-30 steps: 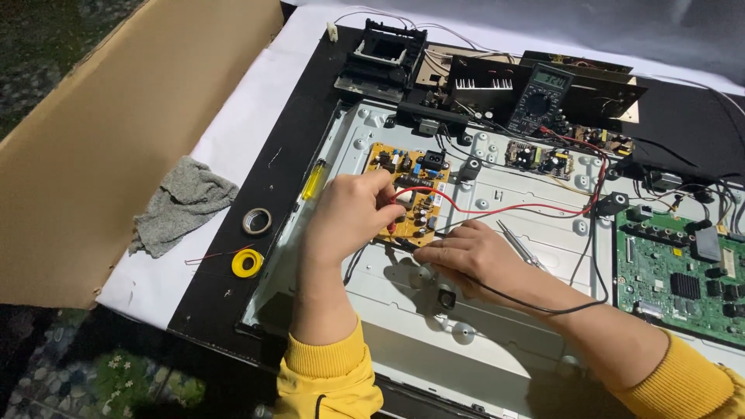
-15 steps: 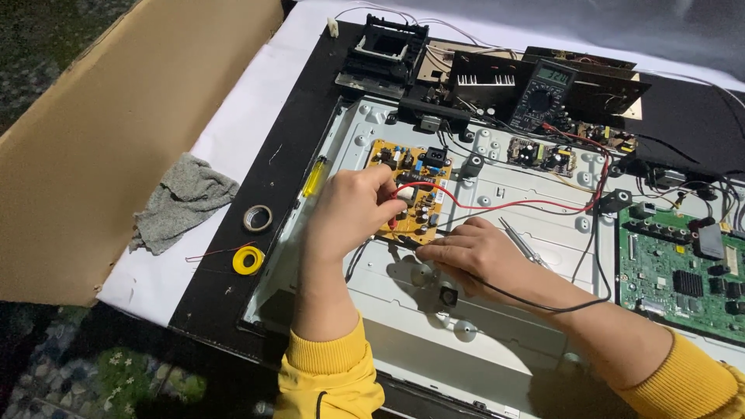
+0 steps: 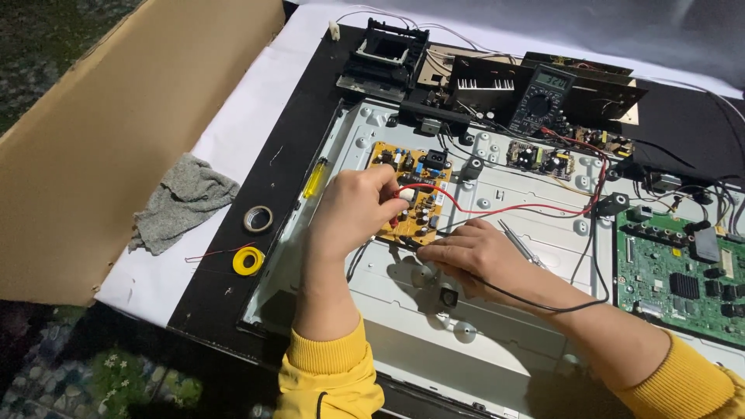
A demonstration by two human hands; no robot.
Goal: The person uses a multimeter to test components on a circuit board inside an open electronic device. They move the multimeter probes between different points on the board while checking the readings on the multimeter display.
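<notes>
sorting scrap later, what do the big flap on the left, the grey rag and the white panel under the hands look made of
Flap: corrugated cardboard by the look, matte brown with a raw edge. Grey rag: soft woven or knitted cloth, crumpled in loose folds. White panel: probably pressed sheet metal, painted pale, with stamped bosses and screw holes. Both hands rest over the yellow circuit board.

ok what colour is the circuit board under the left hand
Yellow-orange circuit board, dotted with dark components; the left hand rests over it. Head view shows it best.
</notes>
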